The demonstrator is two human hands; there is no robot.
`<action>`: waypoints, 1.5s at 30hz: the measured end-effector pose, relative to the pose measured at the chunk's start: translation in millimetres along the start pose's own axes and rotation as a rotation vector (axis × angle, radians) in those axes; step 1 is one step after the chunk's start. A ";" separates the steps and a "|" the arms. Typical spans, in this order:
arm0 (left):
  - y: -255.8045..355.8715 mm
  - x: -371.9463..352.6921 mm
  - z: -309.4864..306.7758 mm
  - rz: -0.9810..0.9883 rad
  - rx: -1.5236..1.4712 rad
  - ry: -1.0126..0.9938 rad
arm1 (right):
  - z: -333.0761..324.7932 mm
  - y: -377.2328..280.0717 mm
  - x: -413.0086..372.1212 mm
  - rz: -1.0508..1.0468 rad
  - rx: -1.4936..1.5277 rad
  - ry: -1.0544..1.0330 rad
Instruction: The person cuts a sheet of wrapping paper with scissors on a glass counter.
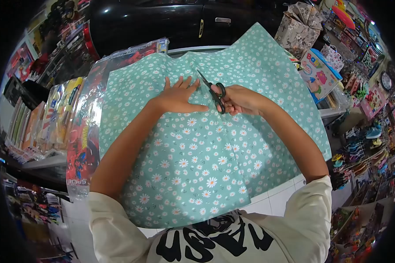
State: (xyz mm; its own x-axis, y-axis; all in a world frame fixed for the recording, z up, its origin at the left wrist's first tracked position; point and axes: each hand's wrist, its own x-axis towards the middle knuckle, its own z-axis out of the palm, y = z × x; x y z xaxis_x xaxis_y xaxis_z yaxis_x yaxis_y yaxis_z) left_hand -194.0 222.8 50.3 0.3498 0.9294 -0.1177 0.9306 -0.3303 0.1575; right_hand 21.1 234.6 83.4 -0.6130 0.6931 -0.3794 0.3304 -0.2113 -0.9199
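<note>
A large sheet of green daisy-print wrapping paper (188, 162) spreads over the counter and hangs down its near side toward my body. My left hand (177, 97) lies flat on the paper, fingers spread, just left of the scissors. In my right hand (239, 101) are black-handled scissors (217, 97), with fingers through the loops. Their blades point up and to the left, close over the paper, near my left fingertips. A faint crease line runs down the paper below the scissors.
Under the paper's left edge lie plastic-wrapped Spider-Man sheets (81, 149). Further left stand packaged goods (59, 109). A floral gift bag (297, 28) and a boxed baby item (318, 74) sit at the right. A black car (162, 22) is beyond the counter. Shelves of small goods (368, 131) line the right side.
</note>
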 end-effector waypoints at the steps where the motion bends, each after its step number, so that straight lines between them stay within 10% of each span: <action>1: 1.7 0.0 1.0 -0.033 0.018 0.003 | -3.4 0.9 3.3 -0.011 -0.023 -0.001; 10: 24.7 -27.3 -4.6 -0.363 0.126 0.092 | -18.3 -12.3 22.1 -0.055 -0.225 -0.193; 19: 12.5 -37.9 -7.4 -0.244 0.276 0.315 | -26.0 1.2 36.7 0.086 0.092 -0.518; 45: 9.4 -34.5 -0.1 -0.285 0.215 0.227 | -16.4 -8.2 28.0 0.114 -0.041 -0.386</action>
State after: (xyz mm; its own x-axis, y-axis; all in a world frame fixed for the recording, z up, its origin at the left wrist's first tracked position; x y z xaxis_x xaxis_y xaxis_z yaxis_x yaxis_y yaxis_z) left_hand -197.3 187.6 55.9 0.0649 0.9933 0.0961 0.9964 -0.0591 -0.0611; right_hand 13.0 267.1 81.9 -0.7929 0.3553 -0.4950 0.4352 -0.2383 -0.8682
